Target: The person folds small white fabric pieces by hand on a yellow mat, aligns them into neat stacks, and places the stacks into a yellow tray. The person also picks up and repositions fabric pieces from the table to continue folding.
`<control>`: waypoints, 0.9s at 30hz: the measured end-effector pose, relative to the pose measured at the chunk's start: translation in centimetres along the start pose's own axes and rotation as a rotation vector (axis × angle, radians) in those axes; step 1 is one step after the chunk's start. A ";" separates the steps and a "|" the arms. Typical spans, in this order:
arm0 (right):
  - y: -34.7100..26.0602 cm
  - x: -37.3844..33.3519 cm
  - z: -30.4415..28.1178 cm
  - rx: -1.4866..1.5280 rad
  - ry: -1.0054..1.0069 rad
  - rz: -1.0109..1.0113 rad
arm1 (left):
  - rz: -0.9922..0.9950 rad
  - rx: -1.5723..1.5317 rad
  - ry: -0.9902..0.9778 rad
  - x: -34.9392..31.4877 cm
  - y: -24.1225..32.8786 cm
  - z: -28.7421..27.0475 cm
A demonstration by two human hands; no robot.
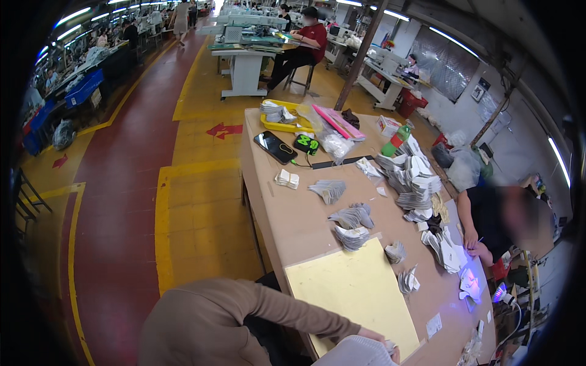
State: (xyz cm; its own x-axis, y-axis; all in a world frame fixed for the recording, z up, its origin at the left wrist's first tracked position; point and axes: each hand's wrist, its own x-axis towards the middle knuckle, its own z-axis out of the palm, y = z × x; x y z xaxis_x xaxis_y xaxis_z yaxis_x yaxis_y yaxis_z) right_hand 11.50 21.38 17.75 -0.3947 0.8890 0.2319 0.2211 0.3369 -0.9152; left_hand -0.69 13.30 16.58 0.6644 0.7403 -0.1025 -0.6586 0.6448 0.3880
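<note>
From the lower left my brown-sleeved left arm reaches across to the near end of the table. At its end my left hand is closed on a small pale cut piece, partly hidden, over the edge of a pale yellow sheet. In front of that forearm a white ribbed thing covers the lower edge of the picture; I cannot make out what it is. My right hand does not show. Just past the sheet lie small stacks of grey-white cut pieces, with two smaller bundles to their right.
Across the brown table, a person's hands work by white pieces under a purple lamp. Farther back are a large heap of pieces, a phone, a yellow tray and a green bottle.
</note>
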 end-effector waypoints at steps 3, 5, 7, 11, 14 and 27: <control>0.4 -2.0 -0.4 -0.044 -0.062 -0.007 | -0.103 -0.076 0.200 -1.0 -3.0 -0.1; 0.6 -3.0 -1.0 -0.080 -0.104 -0.021 | 0.006 -0.091 0.013 -1.9 -3.6 0.5; 0.8 -3.9 -1.5 -0.107 -0.145 -0.049 | 0.097 -0.104 -0.154 -3.2 -3.4 1.8; 1.0 -5.1 -2.4 -0.157 -0.215 -0.116 | 0.099 -0.038 0.130 -5.3 -3.4 5.2; 1.0 -5.8 -3.1 -0.194 -0.264 -0.175 | 0.134 0.012 0.165 -6.4 -3.9 7.0; -4.8 -12.0 -5.1 -0.260 -0.747 -0.639 | 0.468 1.305 0.627 -7.7 -8.7 7.1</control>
State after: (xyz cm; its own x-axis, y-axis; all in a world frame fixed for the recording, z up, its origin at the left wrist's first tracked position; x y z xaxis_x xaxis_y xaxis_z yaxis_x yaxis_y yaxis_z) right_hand 19.72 10.70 21.01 -0.9433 0.1277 0.3063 -0.0749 0.8172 -0.5714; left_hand 2.40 0.63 20.53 0.0172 0.9995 0.0253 0.2258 -0.0285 0.9738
